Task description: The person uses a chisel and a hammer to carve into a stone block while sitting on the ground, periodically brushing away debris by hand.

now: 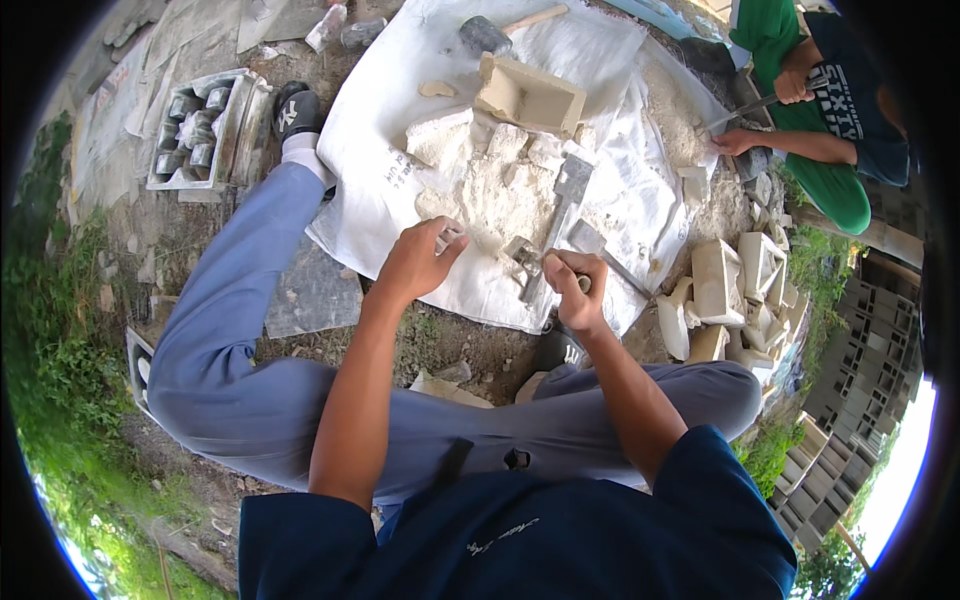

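Observation:
My left hand [418, 262] is closed with curled fingers around a small pale stone piece [449, 238], just above the edge of a heap of broken whitish stone [500, 195]. In my right hand [578, 290] is the handle of a hammer; its worn metal head [522, 255] points toward the heap, and the fingers cover most of the grip. Beyond that fist, a long flat metal tool [573, 180] with a broad end lies on the white sheet [365, 150]. A second metal-headed tool [588, 238] rests just right of it.
A hollow pale stone box [530, 95] and a mallet [485, 36] lie toward the far side. Carved blocks [718, 280] are piled at right. Left of my shoe stands a mould-like metal tray [200, 130]. At far right a co-worker [840, 110] holds a long tool.

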A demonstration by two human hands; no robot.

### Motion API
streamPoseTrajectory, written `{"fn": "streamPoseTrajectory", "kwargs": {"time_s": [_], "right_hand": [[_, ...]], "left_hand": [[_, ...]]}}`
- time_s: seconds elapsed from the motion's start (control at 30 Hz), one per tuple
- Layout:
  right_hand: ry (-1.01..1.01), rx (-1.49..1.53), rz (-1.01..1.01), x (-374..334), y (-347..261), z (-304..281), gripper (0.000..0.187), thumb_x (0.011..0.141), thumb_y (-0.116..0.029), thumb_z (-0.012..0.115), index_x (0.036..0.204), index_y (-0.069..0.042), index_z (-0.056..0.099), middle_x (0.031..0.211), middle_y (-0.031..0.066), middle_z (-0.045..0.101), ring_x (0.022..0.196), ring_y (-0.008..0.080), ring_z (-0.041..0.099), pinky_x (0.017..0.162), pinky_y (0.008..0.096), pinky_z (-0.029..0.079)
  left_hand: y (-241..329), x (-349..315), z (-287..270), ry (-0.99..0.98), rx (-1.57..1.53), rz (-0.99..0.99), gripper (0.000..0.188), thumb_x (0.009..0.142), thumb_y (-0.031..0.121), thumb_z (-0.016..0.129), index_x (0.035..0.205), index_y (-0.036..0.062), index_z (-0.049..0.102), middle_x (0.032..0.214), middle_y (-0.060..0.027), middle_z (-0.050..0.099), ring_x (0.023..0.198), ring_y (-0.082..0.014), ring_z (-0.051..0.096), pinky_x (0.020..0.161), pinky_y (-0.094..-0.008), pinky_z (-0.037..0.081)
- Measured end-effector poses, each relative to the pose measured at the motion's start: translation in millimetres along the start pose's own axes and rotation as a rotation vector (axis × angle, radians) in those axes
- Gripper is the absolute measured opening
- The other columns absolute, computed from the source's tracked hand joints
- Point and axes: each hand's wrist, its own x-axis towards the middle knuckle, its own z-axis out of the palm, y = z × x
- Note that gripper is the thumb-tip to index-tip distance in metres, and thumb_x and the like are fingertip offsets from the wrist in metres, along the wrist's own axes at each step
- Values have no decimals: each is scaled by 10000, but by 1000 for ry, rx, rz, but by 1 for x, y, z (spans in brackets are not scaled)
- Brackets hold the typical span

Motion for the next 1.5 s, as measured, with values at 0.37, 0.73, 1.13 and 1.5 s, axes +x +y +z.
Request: {"fn": "streamPoseTrajectory", "kwargs": {"time_s": [0.37,0.73,1.13,1.5], "right_hand": [[-38,-49,-57,-3,9,-10,343,917,-68,499,591,18,433,573,15,424,545,111,356,504,305,257],[-14,-56,16,4,22,-3,368,908,-86,562,589,1,401,548,-18,377,546,69,296,480,308,241],[72,23,88,14,10,5,338,896,-54,544,589,9,417,536,1,378,534,72,334,476,306,258],[82,30,20,7,-1,11,350,866,-21,568,581,-3,366,530,40,323,516,96,290,470,316,244]], "left_hand": [[13,5,0,-42,29,-21,346,988,318,618,1140,8,648,1004,-177,710,889,-302,693,796,-399,529],[4,6,7,-39,61,-7,329,989,308,614,1130,13,648,999,-182,710,885,-311,694,790,-400,531],[0,6,4,-38,30,-22,340,979,325,616,1061,-5,643,967,-212,703,864,-363,673,775,-435,515],[-8,2,8,-69,25,-61,362,972,331,625,1034,-24,649,970,-229,699,903,-391,672,796,-447,517]]}}
